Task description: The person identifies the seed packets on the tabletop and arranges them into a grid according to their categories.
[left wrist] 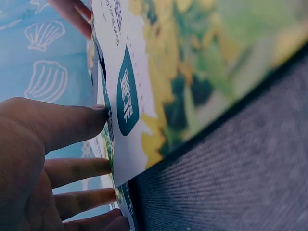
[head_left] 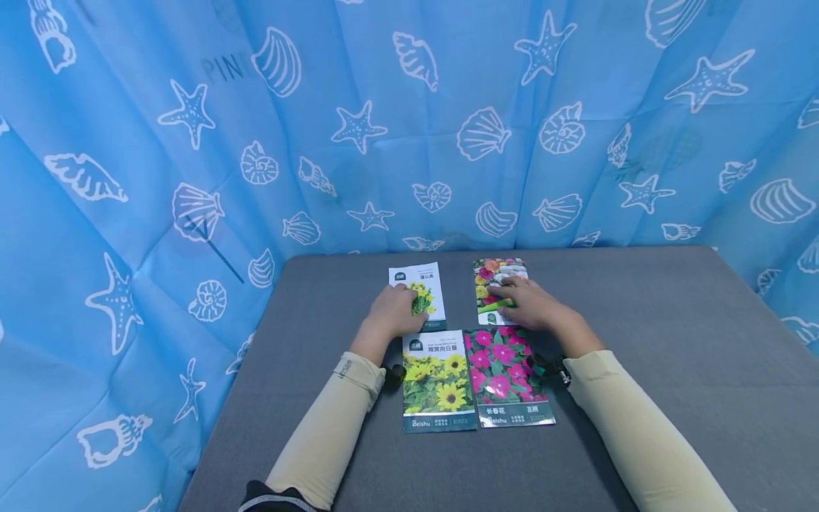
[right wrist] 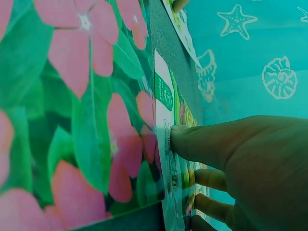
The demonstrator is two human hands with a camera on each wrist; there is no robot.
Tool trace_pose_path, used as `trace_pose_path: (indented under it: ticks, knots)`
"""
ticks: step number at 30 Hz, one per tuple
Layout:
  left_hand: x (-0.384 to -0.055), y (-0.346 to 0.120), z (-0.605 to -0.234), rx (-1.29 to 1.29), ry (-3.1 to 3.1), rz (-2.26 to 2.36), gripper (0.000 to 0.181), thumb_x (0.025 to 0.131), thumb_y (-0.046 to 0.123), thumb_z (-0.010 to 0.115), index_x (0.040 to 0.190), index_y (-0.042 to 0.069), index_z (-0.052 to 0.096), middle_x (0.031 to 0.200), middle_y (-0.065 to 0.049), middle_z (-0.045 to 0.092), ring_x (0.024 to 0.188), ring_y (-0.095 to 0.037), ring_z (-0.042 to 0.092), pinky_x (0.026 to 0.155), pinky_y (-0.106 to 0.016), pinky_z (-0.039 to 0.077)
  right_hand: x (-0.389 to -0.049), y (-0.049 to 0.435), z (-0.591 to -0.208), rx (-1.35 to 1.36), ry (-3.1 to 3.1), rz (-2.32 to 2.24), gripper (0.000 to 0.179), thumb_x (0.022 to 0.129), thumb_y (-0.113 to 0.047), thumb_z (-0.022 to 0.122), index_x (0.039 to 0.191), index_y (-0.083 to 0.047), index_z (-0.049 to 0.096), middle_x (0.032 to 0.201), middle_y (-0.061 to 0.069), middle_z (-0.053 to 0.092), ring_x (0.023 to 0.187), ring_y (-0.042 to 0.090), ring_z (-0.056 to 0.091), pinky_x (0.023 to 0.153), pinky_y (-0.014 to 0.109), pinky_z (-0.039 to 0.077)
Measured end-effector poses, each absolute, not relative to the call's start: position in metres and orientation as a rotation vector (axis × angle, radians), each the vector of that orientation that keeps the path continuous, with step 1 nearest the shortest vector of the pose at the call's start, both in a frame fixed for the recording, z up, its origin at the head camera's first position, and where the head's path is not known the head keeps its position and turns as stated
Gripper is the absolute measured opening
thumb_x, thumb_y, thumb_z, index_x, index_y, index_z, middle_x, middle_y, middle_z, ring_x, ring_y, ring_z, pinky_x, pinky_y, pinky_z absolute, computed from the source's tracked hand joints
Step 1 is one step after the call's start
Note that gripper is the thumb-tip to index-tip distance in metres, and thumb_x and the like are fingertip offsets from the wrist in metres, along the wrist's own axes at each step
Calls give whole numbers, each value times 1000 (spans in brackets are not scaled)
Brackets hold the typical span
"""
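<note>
Four seed packets lie in two rows on the grey table. My left hand rests on the back-left white packet with yellow flowers; in the left wrist view its thumb and spread fingers touch that packet. Over the right side of the back-right packet with multicoloured flowers lies my right hand. The right wrist view has the thumb and extended fingers on its surface. Nearer me are the yellow sunflower packet and, beside it, the pink periwinkle packet.
The grey tabletop extends around the packets. A blue curtain with white shells and starfish hangs behind the far edge and along the left. Dark bands sit at both wrists, below beige sleeves.
</note>
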State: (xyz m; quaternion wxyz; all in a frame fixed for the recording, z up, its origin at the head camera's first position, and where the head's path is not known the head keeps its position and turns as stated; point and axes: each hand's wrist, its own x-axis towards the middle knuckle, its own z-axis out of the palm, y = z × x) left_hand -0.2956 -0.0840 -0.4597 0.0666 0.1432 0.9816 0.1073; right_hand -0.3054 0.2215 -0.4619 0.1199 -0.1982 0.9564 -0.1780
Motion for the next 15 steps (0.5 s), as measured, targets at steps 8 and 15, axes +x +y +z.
trace_pose_path:
  ticks: [8,15]
  knots:
    - [-294,-85,-457,425,2925,315,62,105,46,63,154,9,57,154,-17,56,146,-40,50,122,-54,44,-304,217,-462,-595,2794,-513,53,108,-24,60,159,-12,51,166,30,35,152,59,27,119,76,32]
    - [-295,-84,-456,455,2918,252,62,105,48,61,154,10,57,152,-17,58,144,-39,52,121,-53,45,-304,213,-462,-594,2782,-513,54,108,-23,60,160,-13,49,167,30,34,153,59,26,120,76,31]
